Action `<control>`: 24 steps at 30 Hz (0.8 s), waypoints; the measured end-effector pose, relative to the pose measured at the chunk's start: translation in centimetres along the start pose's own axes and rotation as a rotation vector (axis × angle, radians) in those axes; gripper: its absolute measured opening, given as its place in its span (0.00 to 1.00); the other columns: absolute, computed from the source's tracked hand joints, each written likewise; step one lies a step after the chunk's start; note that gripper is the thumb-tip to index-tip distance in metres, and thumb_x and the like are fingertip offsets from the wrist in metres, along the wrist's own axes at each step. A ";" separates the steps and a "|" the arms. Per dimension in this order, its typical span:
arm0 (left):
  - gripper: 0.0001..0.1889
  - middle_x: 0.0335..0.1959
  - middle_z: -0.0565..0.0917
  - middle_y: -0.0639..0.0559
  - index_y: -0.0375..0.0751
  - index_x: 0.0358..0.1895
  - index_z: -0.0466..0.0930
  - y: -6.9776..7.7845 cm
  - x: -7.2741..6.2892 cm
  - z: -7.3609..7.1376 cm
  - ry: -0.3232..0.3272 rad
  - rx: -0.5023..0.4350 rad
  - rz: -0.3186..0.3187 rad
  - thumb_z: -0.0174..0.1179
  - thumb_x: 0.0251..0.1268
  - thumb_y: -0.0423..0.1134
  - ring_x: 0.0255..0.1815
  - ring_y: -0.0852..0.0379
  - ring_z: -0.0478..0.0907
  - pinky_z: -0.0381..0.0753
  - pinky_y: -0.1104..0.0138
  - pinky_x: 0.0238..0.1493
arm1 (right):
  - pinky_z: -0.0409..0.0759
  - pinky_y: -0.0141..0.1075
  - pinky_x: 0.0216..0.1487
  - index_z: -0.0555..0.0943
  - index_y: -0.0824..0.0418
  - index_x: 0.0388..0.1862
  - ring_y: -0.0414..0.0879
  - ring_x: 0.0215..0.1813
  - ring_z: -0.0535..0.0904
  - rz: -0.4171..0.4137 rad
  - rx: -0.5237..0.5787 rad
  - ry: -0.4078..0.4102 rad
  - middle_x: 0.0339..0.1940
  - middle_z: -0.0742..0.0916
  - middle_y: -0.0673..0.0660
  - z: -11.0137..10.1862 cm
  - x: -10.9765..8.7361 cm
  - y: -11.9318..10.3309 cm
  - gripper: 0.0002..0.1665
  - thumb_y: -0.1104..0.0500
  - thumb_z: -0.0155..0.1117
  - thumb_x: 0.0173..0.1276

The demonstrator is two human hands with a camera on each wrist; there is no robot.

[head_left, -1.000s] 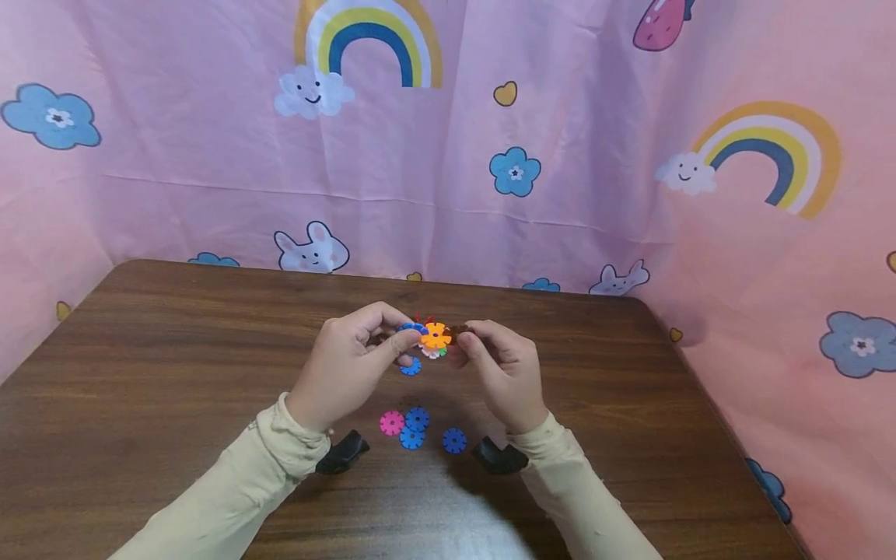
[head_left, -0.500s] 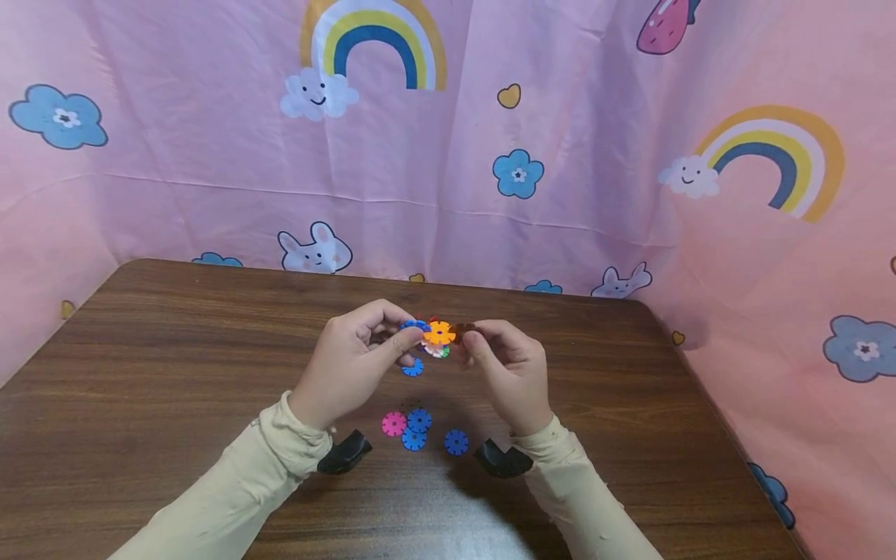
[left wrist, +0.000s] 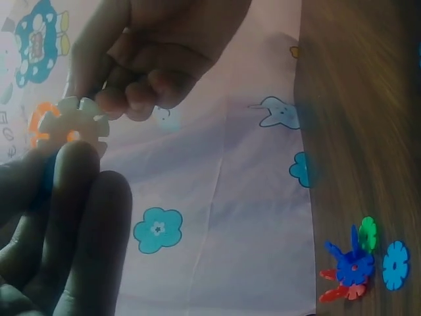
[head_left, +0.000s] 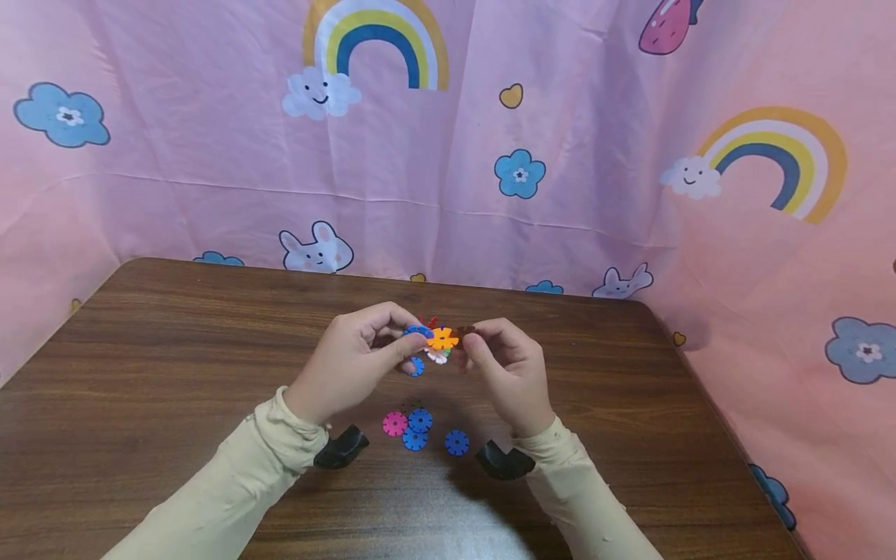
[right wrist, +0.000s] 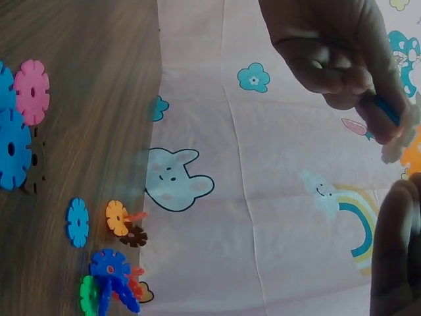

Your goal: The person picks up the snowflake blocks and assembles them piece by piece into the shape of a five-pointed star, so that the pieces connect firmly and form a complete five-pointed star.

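Note:
Above the table, both hands hold small notched snowflake discs joined together. With curled fingers, my left hand point(head_left: 350, 354) pinches a blue disc point(head_left: 420, 332) at the left of the group. An orange disc point(head_left: 442, 338) faces up in the middle. A pale disc point(left wrist: 72, 128) lies against the orange one in the left wrist view. My right hand point(head_left: 509, 369) pinches a dark brown disc point(head_left: 462, 336) between thumb and index finger at the orange disc's right edge. The fingers hide parts of the joints.
On the table point(head_left: 210, 350) nearer the body lie a pink disc point(head_left: 395, 424) and several blue discs point(head_left: 457, 442). Farther back stands a joined cluster with a blue disc point(right wrist: 110, 266), green and red pieces. An orange disc point(right wrist: 117, 217) lies beside it. A printed curtain hangs behind.
The held discs have shifted slightly to the right in the head view, and the orange disc tilts a little more. Both hands keep their grip.

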State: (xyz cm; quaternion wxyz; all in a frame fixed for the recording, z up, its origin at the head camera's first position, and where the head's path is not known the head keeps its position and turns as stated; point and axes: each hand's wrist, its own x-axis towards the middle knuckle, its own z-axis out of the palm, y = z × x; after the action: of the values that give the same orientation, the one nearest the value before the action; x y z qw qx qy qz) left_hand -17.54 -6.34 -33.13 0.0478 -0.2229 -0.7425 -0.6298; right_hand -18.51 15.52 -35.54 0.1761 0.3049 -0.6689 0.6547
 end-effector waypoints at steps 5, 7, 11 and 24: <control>0.06 0.34 0.90 0.44 0.38 0.45 0.85 0.0 0.0 -0.1 -0.008 0.000 -0.016 0.67 0.72 0.36 0.29 0.52 0.88 0.89 0.62 0.39 | 0.87 0.35 0.35 0.77 0.77 0.42 0.40 0.30 0.83 0.000 0.030 0.002 0.29 0.87 0.53 0.0 -0.1 0.1 0.05 0.72 0.59 0.75; 0.05 0.34 0.90 0.45 0.38 0.45 0.85 0.0 0.0 -0.1 -0.008 -0.007 -0.019 0.67 0.72 0.35 0.29 0.52 0.87 0.89 0.61 0.39 | 0.87 0.36 0.36 0.76 0.77 0.43 0.40 0.31 0.83 -0.010 0.037 0.000 0.30 0.88 0.54 0.0 -0.1 0.2 0.05 0.72 0.58 0.76; 0.05 0.33 0.90 0.48 0.37 0.44 0.85 0.1 0.0 0.0 0.000 -0.019 -0.003 0.66 0.72 0.34 0.28 0.52 0.87 0.89 0.60 0.37 | 0.87 0.36 0.34 0.77 0.76 0.41 0.39 0.31 0.84 -0.081 -0.025 0.012 0.31 0.87 0.65 0.1 -0.1 0.3 0.01 0.76 0.58 0.72; 0.04 0.34 0.89 0.43 0.36 0.42 0.83 0.3 0.0 -0.3 -0.052 -0.041 -0.047 0.66 0.72 0.34 0.29 0.46 0.86 0.89 0.59 0.38 | 0.88 0.37 0.37 0.74 0.79 0.42 0.40 0.35 0.87 0.037 0.091 -0.047 0.34 0.89 0.47 -0.3 0.1 -0.2 0.12 0.67 0.60 0.78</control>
State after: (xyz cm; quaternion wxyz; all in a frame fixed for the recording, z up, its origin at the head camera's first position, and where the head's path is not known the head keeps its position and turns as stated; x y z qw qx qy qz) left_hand -17.45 -6.64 -32.80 0.0090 -0.2228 -0.7353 -0.6400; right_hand -18.56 15.84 -35.32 0.1343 0.3155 -0.6479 0.6802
